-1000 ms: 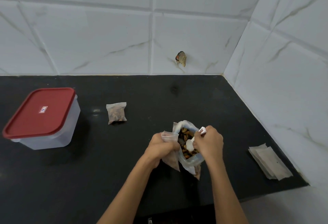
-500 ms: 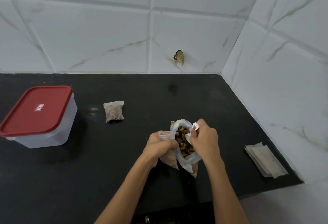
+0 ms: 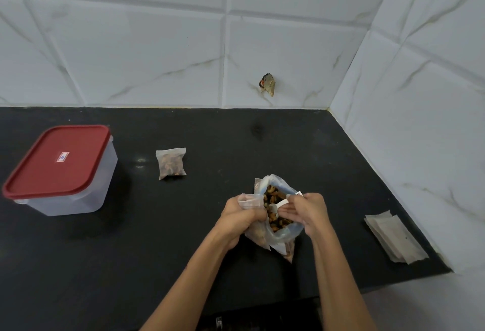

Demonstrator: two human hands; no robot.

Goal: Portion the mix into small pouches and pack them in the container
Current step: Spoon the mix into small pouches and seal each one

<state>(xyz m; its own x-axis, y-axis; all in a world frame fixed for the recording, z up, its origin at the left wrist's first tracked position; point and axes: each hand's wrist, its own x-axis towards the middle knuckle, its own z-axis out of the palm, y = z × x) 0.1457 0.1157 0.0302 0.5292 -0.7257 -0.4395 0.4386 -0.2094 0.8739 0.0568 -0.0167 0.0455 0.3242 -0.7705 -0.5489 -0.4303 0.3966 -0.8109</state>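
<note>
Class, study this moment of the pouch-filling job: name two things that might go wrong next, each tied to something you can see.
1. The big bag of mix is held open above the black counter, not resting flat; the left hand also grips a small pouch, so pieces may spill between them.
2. The container has its red lid on, and both hands are occupied, which may delay packing.

We have a single view, worn on the person's head, looking forward and down over the black counter toward a tiled wall corner at upper right. The wide lens bends the tile lines and the counter's edges. Both forearms enter from the bottom edge, and the hands meet just below and right of centre, close to us. The counter's left part runs out of view at the left edge.
</note>
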